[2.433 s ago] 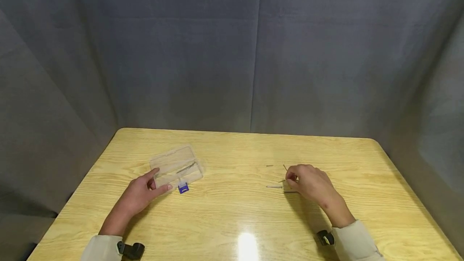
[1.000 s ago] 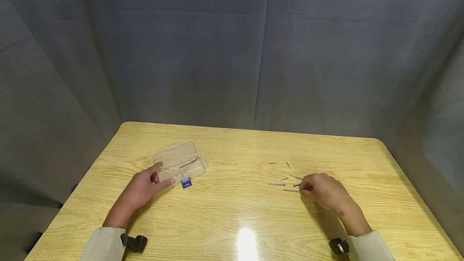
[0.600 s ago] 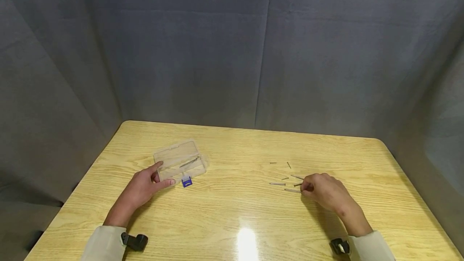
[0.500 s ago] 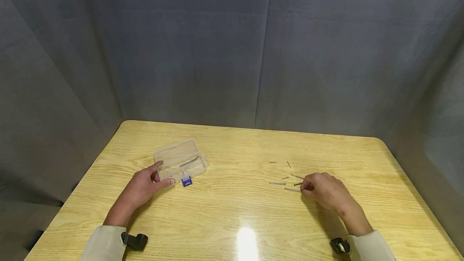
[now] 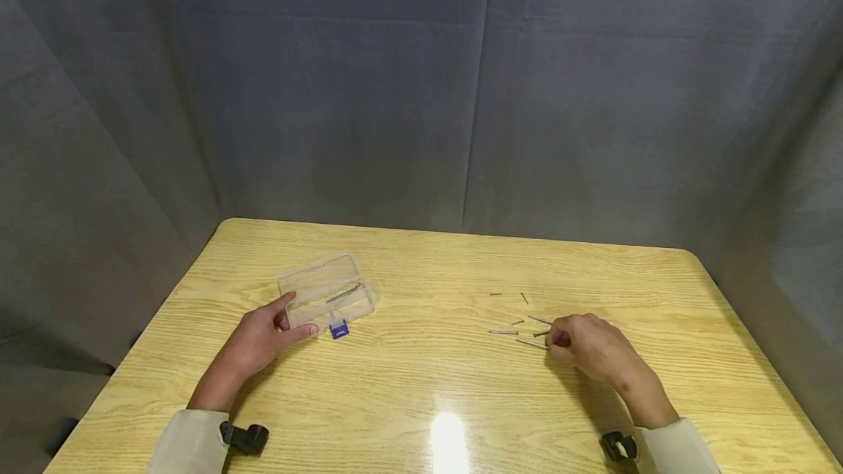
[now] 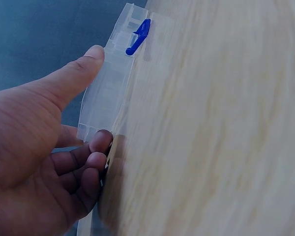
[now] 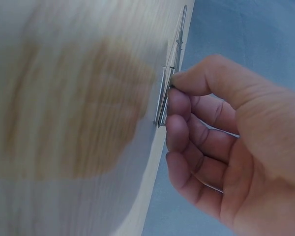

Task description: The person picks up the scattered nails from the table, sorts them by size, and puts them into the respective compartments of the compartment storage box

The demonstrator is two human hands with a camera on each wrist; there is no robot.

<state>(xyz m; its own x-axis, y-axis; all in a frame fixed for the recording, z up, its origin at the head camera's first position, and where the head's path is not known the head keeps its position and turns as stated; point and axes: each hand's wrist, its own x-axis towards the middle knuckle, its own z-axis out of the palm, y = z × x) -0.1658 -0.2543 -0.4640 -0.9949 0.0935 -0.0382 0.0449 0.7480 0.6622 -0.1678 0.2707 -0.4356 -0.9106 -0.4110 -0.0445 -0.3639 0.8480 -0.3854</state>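
Observation:
In the head view my left hand (image 5: 257, 346) grips the left end of a clear plastic box (image 5: 306, 313), thumb on its front side and a finger over the far side. The lid (image 5: 323, 276) stands open, and several nails (image 5: 344, 294) lie inside. A blue latch (image 6: 140, 37) hangs at the box's front. My right hand (image 5: 589, 346) pinches a nail (image 5: 532, 344) between thumb and forefinger, low over the table. Other nails lie close by its fingertips, one (image 5: 540, 320) partly hidden. In the right wrist view, several nails (image 7: 178, 46) overlap beside the thumb.
Left of the right hand lies a long nail (image 5: 503, 332). Smaller nails (image 5: 525, 298) are scattered behind it, another (image 5: 496, 294) among them. The wooden table (image 5: 421, 371) ends at a grey curtain (image 5: 342, 115).
Since the earliest frame my right hand has moved right and nearer, uncovering several nails. Lately the nail at its fingertips has turned slightly. The left hand keeps its grip on the box.

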